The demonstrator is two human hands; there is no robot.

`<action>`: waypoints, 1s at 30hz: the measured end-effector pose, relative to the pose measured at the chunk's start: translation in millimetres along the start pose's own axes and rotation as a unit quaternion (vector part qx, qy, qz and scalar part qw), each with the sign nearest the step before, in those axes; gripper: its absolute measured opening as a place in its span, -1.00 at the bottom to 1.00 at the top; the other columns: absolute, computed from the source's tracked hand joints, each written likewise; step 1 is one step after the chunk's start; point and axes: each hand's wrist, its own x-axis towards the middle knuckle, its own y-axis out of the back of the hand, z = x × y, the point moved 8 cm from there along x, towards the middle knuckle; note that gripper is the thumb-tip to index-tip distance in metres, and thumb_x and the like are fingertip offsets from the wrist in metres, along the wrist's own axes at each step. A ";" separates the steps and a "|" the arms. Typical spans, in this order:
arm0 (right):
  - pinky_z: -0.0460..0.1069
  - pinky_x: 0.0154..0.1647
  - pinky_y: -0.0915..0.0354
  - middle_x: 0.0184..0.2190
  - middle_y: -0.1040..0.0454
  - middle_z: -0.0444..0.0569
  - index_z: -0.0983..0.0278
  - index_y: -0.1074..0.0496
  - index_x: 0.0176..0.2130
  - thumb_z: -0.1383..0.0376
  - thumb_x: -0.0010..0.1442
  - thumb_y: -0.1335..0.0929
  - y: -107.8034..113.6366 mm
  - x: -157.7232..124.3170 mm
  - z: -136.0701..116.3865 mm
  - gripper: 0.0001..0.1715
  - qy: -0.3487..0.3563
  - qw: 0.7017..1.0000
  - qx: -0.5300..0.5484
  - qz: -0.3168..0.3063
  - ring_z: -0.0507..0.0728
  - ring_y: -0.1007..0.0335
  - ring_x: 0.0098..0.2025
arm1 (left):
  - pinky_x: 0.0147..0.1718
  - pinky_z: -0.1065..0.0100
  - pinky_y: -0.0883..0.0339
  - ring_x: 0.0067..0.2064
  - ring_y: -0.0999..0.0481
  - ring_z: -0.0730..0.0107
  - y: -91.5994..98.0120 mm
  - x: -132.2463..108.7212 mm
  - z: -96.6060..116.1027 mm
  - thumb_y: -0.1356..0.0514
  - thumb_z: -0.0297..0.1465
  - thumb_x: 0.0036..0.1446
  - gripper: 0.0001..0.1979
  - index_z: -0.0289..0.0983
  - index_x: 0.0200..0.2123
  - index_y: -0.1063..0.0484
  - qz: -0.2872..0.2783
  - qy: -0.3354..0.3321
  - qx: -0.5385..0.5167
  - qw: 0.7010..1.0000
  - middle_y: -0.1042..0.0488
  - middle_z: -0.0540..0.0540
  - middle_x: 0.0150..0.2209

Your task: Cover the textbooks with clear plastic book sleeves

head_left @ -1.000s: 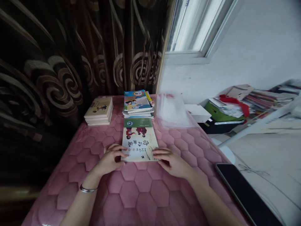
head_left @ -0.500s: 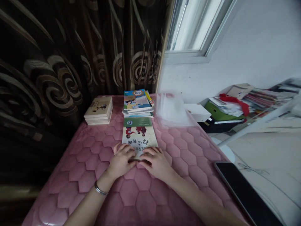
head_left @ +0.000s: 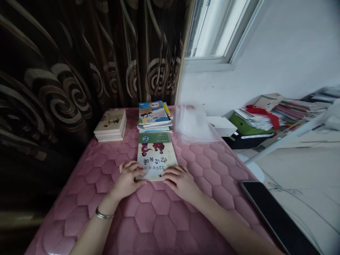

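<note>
A thin book (head_left: 156,155) with a green and cream cover and large upside-down characters lies flat on the pink quilted table (head_left: 148,212). My left hand (head_left: 128,179) rests at its near left corner, fingers stretched onto the cover. My right hand (head_left: 180,180) lies at the near right corner, fingers flat on the cover's edge. A silver bracelet (head_left: 104,214) is on my left wrist. Neither hand lifts the book.
Behind the book stands a stack of colourful books (head_left: 154,117), with a second stack of cream books (head_left: 111,124) to its left. Clear plastic sleeves (head_left: 193,124) lie at the back right. A dark tablet (head_left: 273,216) sits at the right edge. Dark curtains (head_left: 79,63) hang behind.
My hands came together at the middle of the book's near edge, then spread apart again toward its two near corners. The book has stayed in place.
</note>
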 end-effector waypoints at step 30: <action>0.29 0.18 -0.25 0.06 -0.49 -0.10 0.02 -0.48 0.03 0.41 0.20 -0.31 21.0 -25.6 46.1 -0.54 0.028 0.990 0.103 -0.096 0.21 -0.26 0.22 | 0.24 -0.23 0.32 0.21 -0.25 0.03 3.9 -12.0 -39.7 -0.37 -0.34 -0.06 -0.78 0.04 -0.27 -0.61 -0.124 0.104 -0.060 0.985 -0.43 0.00 0.09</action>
